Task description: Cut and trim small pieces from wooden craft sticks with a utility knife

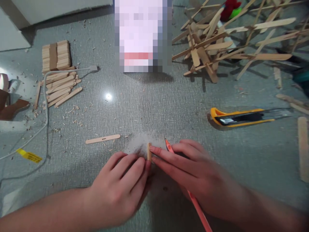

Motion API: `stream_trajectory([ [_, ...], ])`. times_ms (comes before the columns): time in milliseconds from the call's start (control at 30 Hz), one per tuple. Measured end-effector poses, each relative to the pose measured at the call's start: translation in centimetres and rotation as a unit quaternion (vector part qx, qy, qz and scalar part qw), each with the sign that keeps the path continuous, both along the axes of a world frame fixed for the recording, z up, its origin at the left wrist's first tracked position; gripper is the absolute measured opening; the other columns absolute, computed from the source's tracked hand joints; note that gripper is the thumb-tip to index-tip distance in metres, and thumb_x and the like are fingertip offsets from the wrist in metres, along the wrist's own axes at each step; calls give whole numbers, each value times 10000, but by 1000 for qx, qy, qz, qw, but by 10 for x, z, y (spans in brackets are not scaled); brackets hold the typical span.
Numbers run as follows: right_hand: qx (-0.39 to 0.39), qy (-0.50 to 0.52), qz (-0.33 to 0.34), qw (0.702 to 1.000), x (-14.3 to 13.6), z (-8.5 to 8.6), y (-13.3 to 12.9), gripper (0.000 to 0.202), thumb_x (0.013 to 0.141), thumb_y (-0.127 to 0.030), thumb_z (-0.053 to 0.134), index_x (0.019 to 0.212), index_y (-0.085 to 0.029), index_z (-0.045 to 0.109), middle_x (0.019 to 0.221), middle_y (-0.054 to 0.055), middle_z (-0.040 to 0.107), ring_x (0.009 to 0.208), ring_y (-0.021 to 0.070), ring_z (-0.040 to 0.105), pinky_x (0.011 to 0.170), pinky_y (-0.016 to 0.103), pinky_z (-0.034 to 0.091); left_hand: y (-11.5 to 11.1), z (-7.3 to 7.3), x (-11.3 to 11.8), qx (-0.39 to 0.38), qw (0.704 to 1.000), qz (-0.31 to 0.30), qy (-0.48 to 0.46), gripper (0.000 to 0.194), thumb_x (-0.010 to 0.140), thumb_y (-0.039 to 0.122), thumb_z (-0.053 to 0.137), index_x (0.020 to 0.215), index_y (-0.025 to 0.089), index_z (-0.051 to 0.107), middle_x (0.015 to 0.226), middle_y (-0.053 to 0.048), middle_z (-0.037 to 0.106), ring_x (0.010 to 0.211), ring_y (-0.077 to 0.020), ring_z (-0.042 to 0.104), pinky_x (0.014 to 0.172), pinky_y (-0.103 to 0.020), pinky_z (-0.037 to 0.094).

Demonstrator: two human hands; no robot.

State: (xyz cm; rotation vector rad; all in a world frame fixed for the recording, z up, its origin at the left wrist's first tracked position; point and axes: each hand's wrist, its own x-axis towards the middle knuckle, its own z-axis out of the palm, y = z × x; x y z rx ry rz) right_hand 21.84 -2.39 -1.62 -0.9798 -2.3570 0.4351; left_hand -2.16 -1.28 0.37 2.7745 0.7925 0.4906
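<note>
A short wooden piece [149, 151], apparently cut from craft sticks, stands between my two hands. My left hand [123, 183] is closed, and its fingertips pinch the lower end of this piece. From the other side, the fingertips of my right hand [200, 170] press against it. A pink pencil [200, 211] runs through my right hand, its point [166, 140] showing beyond the fingers and its shaft hanging toward the bottom edge. Pale dust lies around the wooden piece. One whole craft stick [102, 139] rests flat beyond my left hand.
A yellow utility knife [241, 116] lies at the right, blade extended. Loose craft sticks [64, 88] and a banded bundle [56, 55] are at the left beside a white cable [45, 96]. A tangled stick structure [207, 48] fills the back right. A pixelated patch [141, 35] hides the back middle.
</note>
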Motion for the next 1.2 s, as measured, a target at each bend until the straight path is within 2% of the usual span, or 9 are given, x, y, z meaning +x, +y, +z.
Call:
stream_trajectory([
  [233, 0, -9, -5, 1000, 1, 1, 0, 312, 1035, -102, 427, 1173, -122, 707, 1282, 104, 734, 1004, 209, 637, 867, 410, 500, -4, -4, -5, 39, 999, 24, -7, 221, 855, 189, 753, 1052, 88, 753, 1087, -90, 772, 924, -246, 710, 785, -403, 565],
  [400, -6, 4, -3, 1000, 2, 0, 0, 298, 1021, -89, 444, 1154, -95, 710, 1281, 123, 731, 999, 210, 636, 848, 400, 499, -6, -3, -5, 30, 999, 20, -5, 265, 839, 175, 749, 1080, 65, 754, 1097, -112, 772, 938, -264, 711, 780, -399, 612],
  [667, -15, 9, -7, 1000, 1, -1, 1, 274, 1033, -119, 446, 1101, -154, 708, 1298, 89, 728, 983, 200, 636, 850, 403, 501, -3, -1, -1, 30, 999, 15, -10, 289, 870, 197, 728, 1099, 22, 747, 1098, -133, 773, 926, -281, 720, 758, -405, 645],
  [867, -20, 16, -8, 1000, 1, 1, 1, 261, 1039, -104, 439, 1063, -143, 696, 1296, 85, 727, 961, 192, 622, 867, 393, 469, -2, -2, -2, 16, 1000, -4, -1, 290, 877, 176, 719, 1126, 29, 739, 1119, -146, 768, 943, -285, 727, 765, -406, 656],
  [1200, -26, 16, -17, 999, 0, 1, 1, 272, 1027, -90, 439, 1081, -185, 688, 1285, 68, 736, 949, 199, 641, 857, 404, 493, 0, 1, 0, 0, 1000, 3, -17, 217, 870, 156, 703, 1047, 39, 745, 1061, -145, 767, 901, -274, 714, 721, -408, 655],
])
